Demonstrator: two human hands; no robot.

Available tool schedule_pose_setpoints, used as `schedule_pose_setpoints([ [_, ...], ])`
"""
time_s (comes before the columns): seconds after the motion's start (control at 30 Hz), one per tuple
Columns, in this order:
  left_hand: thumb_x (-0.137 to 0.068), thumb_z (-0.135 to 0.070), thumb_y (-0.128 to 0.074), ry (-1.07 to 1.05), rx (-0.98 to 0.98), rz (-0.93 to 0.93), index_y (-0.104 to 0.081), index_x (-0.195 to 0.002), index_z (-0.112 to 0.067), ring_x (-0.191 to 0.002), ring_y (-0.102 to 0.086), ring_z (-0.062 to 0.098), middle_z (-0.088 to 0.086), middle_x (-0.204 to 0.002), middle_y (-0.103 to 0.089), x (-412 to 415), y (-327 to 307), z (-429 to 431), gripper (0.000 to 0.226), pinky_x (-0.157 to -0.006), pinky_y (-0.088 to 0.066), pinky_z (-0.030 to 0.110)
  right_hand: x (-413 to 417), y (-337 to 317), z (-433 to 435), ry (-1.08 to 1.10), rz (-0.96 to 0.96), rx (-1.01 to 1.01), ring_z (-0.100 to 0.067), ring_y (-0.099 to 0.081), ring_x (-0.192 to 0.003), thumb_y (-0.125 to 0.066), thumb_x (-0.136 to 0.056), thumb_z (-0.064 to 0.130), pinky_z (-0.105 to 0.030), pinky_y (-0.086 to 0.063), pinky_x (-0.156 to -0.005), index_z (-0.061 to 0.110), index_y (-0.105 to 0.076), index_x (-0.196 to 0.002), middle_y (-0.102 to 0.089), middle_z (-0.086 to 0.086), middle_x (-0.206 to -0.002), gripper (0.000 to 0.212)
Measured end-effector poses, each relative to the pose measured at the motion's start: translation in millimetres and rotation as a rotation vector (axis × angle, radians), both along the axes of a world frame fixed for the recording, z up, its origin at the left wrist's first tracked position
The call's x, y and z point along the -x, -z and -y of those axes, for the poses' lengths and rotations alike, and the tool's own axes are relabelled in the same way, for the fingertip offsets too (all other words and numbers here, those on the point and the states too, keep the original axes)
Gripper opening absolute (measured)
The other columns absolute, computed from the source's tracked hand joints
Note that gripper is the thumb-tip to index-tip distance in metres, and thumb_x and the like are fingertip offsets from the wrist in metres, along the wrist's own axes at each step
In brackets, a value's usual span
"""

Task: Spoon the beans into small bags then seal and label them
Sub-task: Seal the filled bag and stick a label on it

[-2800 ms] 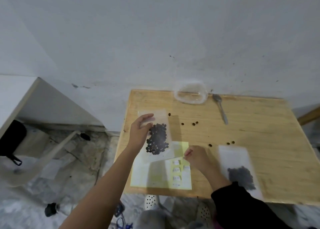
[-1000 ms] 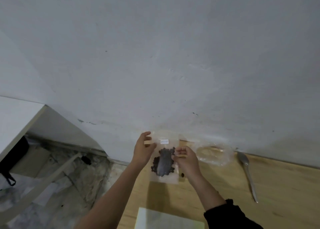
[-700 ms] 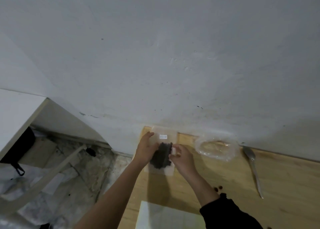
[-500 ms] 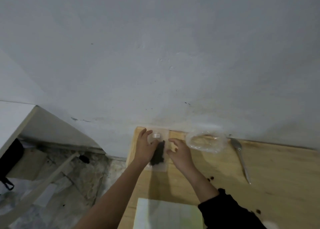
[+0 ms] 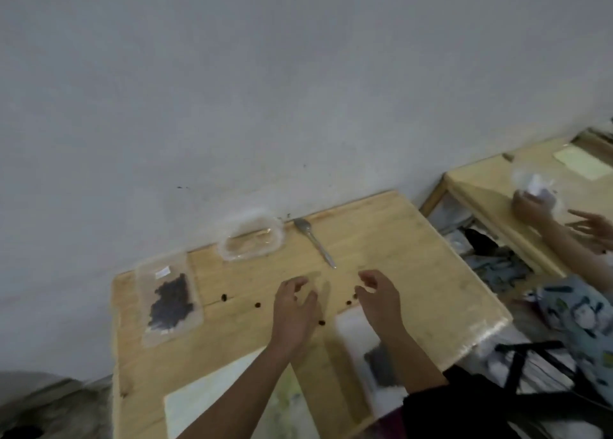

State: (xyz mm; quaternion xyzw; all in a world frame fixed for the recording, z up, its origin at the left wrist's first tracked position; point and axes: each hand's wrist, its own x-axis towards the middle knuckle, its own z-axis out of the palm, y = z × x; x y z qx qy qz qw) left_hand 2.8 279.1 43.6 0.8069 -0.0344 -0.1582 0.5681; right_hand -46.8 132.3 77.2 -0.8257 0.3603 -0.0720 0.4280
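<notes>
While both hands are hovering empty, fingers loosely apart, the left hand and right hand are nearing stray beans. A labelled bean bag is lying finished at the table's far-left corner; the second bag, under the right forearm, seemingly is awaiting its label.

Filled bag far left on table, spoon behind hands.

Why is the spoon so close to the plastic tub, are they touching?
Apart. In the head view, bare wood shows between the spoon and the clear plastic tub; the spoon's bowl lies just right of the tub's rim.
</notes>
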Motion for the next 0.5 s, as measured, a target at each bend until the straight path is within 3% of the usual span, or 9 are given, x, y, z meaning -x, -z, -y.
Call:
schedule_pose_setpoints([
  [0.17, -0.091, -0.022, -0.057, 0.068, -0.086, -0.283, -0.039, -0.138, -0.010, -0.123, -0.047, 0.023, 0.007, -0.136, -0.047, 48.7, 12.5, 29.6, 0.051, -0.102, -0.042, 0.037, 60.9, 21.3, 35.4, 0.029, -0.293, 0.013, -0.025, -0.045, -0.124, -0.052, -0.093, 0.015, -0.027, -0.037, -0.091, 0.008, -0.044, -0.135, -0.046, -0.011, -0.137, 0.043],
  [0.23, -0.091, -0.021, -0.057, 0.128, -0.075, -0.310, -0.033, -0.142, -0.009, -0.129, -0.043, 0.025, 0.009, -0.142, -0.043, 63.0, 16.7, 35.2, 0.057, -0.105, -0.038, 0.040, 74.0, 29.1, 38.8, -0.019, -0.378, 0.029, -0.026, -0.042, -0.128, -0.051, -0.094, 0.020, -0.029, -0.036, -0.098, 0.008, -0.039, -0.139, -0.043, -0.012, -0.141, 0.048],
  [0.5, -0.096, -0.023, -0.051, 0.191, -0.050, -0.323, -0.016, -0.149, -0.008, -0.141, -0.024, 0.021, 0.006, -0.155, -0.022, 86.6, 13.4, 49.8, 0.065, -0.112, -0.025, 0.032, 83.2, 34.9, 29.7, 0.006, -0.295, 0.097, -0.024, -0.051, -0.113, -0.053, -0.092, 0.013, -0.026, -0.040, -0.090, 0.006, -0.051, -0.126, -0.054, -0.011, -0.122, 0.035],
])
